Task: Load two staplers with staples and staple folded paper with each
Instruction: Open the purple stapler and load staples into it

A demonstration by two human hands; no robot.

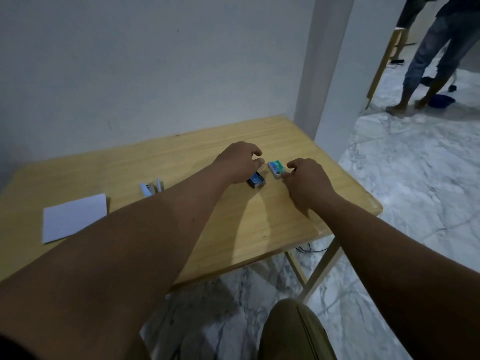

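On the right half of the wooden surface (233, 229), both hands work near two small staple boxes. Right hand (309, 185): thumb and forefinger grip pinched on the near corner of the light blue-green staple box (276, 167), which lies flat. Left hand (240, 162): fingers curled but apart, hovering above the dark blue staple box (256, 181), no contact evident. One pale stapler (152, 189) lies left of the forearm. Folded white paper (74, 216) lies further left, well apart.

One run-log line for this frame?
left hand: over dark staple box | right hand: touching light staple box | stapler, paper: untouched
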